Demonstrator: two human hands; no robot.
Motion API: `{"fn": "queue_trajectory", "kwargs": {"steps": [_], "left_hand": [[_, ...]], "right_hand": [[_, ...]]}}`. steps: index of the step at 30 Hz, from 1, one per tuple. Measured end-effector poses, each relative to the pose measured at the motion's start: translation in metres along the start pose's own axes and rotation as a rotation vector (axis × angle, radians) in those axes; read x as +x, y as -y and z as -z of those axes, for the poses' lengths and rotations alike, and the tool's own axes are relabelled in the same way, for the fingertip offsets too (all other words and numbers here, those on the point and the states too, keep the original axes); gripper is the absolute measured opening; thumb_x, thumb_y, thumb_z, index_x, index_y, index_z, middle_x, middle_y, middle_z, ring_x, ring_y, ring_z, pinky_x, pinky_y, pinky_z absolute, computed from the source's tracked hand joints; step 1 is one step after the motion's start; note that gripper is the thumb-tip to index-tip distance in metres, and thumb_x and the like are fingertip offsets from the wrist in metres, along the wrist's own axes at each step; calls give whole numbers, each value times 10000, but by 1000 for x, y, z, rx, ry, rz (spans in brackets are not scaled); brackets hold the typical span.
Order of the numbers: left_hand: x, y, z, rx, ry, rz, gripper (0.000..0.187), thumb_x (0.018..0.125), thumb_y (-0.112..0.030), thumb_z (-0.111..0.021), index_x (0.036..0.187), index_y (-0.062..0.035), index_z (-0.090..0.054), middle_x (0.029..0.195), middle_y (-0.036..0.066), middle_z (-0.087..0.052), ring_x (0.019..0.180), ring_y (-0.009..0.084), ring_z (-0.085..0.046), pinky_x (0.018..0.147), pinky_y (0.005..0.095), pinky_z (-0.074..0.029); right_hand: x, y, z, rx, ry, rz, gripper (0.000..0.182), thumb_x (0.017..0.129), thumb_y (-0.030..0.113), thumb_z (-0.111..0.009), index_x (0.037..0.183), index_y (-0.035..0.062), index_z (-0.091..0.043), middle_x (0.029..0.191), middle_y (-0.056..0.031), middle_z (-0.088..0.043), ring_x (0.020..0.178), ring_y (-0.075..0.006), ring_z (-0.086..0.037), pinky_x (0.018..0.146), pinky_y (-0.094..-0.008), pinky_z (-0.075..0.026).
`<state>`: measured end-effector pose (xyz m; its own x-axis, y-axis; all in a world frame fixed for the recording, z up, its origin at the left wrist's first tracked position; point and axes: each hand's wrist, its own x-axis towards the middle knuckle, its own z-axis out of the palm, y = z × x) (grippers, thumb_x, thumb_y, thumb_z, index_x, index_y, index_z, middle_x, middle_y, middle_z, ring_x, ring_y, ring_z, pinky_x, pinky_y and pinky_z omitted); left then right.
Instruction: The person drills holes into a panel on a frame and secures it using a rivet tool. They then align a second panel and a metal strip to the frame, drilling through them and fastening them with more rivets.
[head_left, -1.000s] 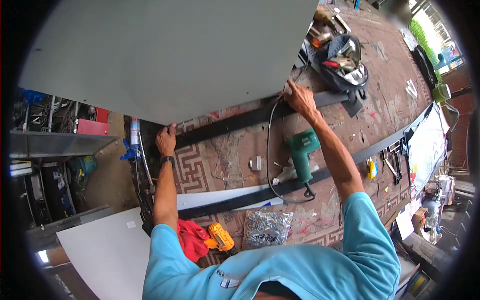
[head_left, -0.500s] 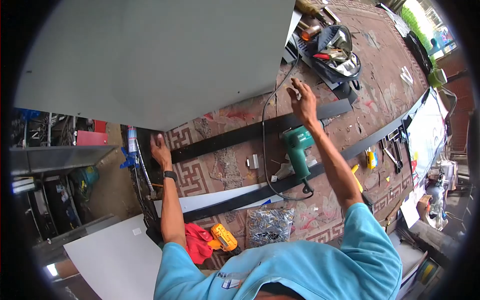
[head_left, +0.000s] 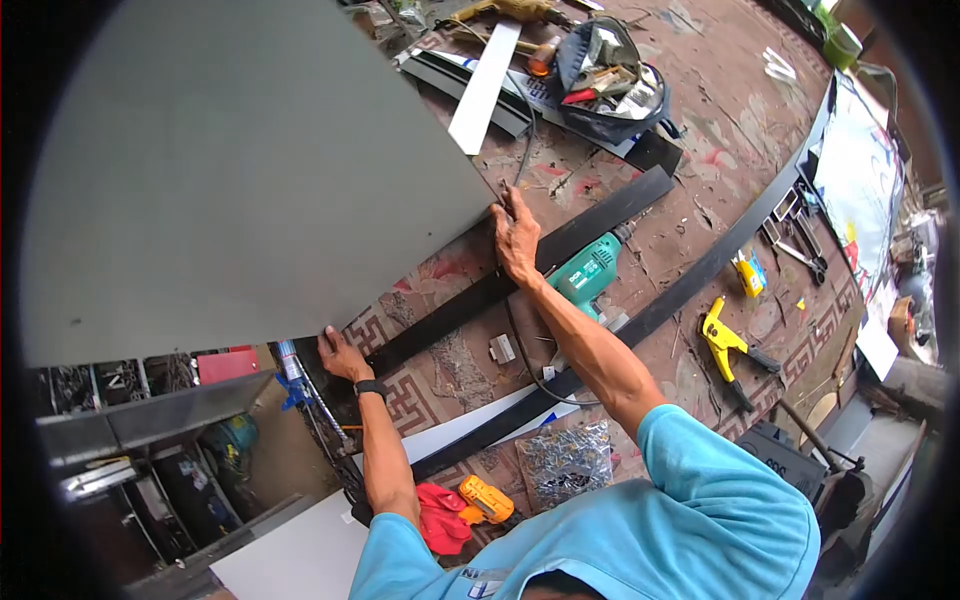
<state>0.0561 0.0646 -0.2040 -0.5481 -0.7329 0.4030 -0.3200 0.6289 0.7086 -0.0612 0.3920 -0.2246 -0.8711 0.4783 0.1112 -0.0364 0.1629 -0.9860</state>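
Note:
A large grey panel (head_left: 240, 170) fills the upper left. My left hand (head_left: 343, 357) touches its lower edge near the corner, fingers partly spread. At the panel's right corner, my right hand (head_left: 516, 236) has its fingers curled on the edge. Below the panel a long black strip (head_left: 450, 318) lies diagonally, passing under or behind my right hand. The green drill (head_left: 590, 272) rests just right of my right forearm, and a second long dark strip (head_left: 690, 282) curves beyond it.
A tool bag (head_left: 612, 85) and a white strip (head_left: 487, 88) lie at the top. Yellow cutters (head_left: 722, 340) are at the right. Near my body are a bag of screws (head_left: 566, 462), an orange tool (head_left: 487, 499) and red cloth (head_left: 443, 518). Shelves (head_left: 150, 410) stand at the left.
My right hand has come down and left from the air onto the panel's corner. The panel now sits further left and turned in view. The camera view has shifted and rotated.

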Motion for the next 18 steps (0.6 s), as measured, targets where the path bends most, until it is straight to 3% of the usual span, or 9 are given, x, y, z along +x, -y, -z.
{"fn": "queue_trajectory", "kwargs": {"steps": [7,9,11,13,15,17,18], "left_hand": [[2,4,4,-143,76,46,424,880,-305,-597,1063,78,-597,1037,203,-642,924,280,-609,843,352,-447],[4,17,-1,-126,88,27,425,878,-307,-600,1064,76,-597,1038,203,-642,930,282,-608,847,359,-445],[6,25,-5,-101,44,65,447,880,-338,-587,1062,70,-598,1029,212,-640,925,301,-606,848,371,-440],[5,16,-2,16,-3,-17,467,880,-360,-580,1063,69,-597,1023,219,-636,934,319,-604,844,379,-443],[8,19,1,92,121,40,465,877,-366,-583,1047,66,-604,1015,216,-637,949,327,-603,839,388,-447],[7,21,-1,170,53,-44,446,855,-358,-618,1021,56,-614,1008,203,-641,950,319,-606,830,390,-456],[4,15,-3,108,17,-22,444,838,-357,-639,1016,49,-617,1005,195,-645,939,311,-610,825,387,-460]], "right_hand": [[3,-9,-4,74,27,-36,483,839,80,-590,1299,78,-441,1083,-197,-626,977,-305,-629,831,-368,-484],[2,-7,-5,147,3,-61,440,836,80,-589,1264,78,-485,1071,-197,-627,963,-314,-629,830,-375,-480],[1,-10,-9,21,-52,-27,376,836,90,-591,1208,81,-541,1062,-198,-626,957,-322,-625,827,-375,-476],[2,-13,-12,29,-78,3,312,822,120,-626,1132,93,-606,980,-187,-632,896,-328,-616,785,-371,-470],[2,-19,-12,28,-75,-23,274,814,122,-643,1087,105,-635,933,-168,-603,877,-300,-589,770,-354,-462],[2,-26,-10,68,-69,74,285,801,108,-657,1085,99,-643,880,-144,-585,818,-257,-573,747,-334,-460],[4,-24,-10,30,-58,27,297,793,96,-663,1089,86,-644,867,-132,-576,803,-245,-566,739,-331,-460]]}}
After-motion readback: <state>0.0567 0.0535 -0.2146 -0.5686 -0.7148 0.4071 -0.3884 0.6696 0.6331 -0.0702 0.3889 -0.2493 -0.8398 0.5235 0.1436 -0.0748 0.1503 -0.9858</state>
